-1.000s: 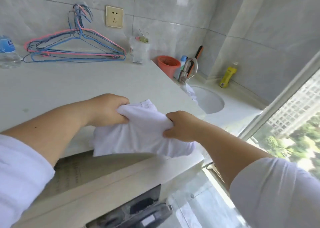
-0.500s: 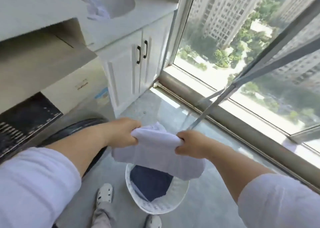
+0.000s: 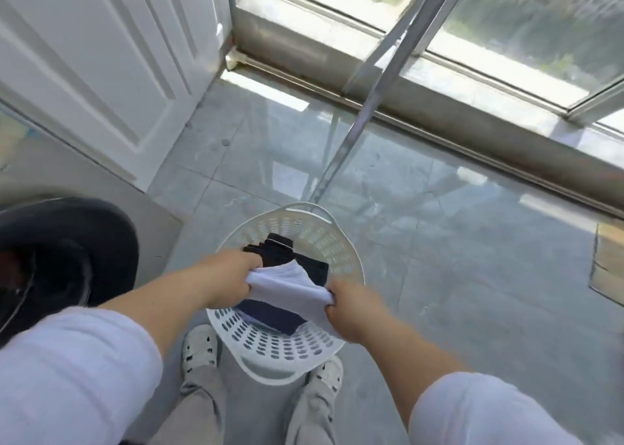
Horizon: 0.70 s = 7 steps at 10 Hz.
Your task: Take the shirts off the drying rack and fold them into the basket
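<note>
A folded white shirt hangs between both hands just above the white perforated basket on the floor. My left hand grips its left end, and my right hand grips its right end. Dark folded clothes lie inside the basket, partly hidden under the white shirt. A metal leg of the drying rack slants up from behind the basket toward the window.
White cabinet doors stand at the upper left. The dark round door of a washing machine is at the left. My feet in white shoes flank the basket. A window sill runs along the far side of the grey tiled floor.
I have turned from the countertop down to the floor. Both hands have lowered the folded white shirt from counter height to just over the basket.
</note>
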{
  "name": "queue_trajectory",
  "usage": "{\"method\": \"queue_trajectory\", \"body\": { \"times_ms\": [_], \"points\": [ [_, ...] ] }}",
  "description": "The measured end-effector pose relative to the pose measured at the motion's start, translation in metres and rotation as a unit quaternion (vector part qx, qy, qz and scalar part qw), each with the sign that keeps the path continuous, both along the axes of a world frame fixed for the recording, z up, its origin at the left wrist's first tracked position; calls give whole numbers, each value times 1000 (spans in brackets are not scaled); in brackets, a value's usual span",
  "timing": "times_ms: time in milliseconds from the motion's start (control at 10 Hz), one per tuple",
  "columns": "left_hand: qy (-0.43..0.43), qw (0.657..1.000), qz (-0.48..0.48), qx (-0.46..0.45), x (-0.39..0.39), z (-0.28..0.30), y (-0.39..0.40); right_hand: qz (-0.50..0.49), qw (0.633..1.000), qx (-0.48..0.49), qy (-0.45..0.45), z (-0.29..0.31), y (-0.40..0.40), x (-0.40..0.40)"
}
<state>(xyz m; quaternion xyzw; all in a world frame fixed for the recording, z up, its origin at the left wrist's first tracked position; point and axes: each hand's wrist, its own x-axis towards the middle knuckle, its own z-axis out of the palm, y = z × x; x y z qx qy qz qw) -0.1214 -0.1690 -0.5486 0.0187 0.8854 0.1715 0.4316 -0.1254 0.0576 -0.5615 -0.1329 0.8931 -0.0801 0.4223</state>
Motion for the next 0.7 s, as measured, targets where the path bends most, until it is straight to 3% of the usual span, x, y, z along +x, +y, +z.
{"method": "queue_trajectory", "body": {
  "times_ms": [200, 300, 400, 500, 600, 700],
  "points": [
    [8, 999, -14, -33, -12, -74, 1, -27, 999, 16, 18, -71, -5, 2],
    [57, 997, -10, -58, -16, -93, 5, -53, 997, 18, 48, -88, -7, 4],
    [118, 985, -66, -103, -14, -106, 10, -56, 995, 20, 78, -105, -9, 13],
    [2, 963, -217, -159, 4, -125, 5, -1, 996, 67, -51, -119, -10, 33],
    [-140, 928, -279, -202, 28, -138, -2, 50, 977, 106, -175, -130, -5, 60],
    [-170, 936, -256, -172, 36, -134, 2, 1, 977, 89, -191, -126, 5, 76]
  ]
}}
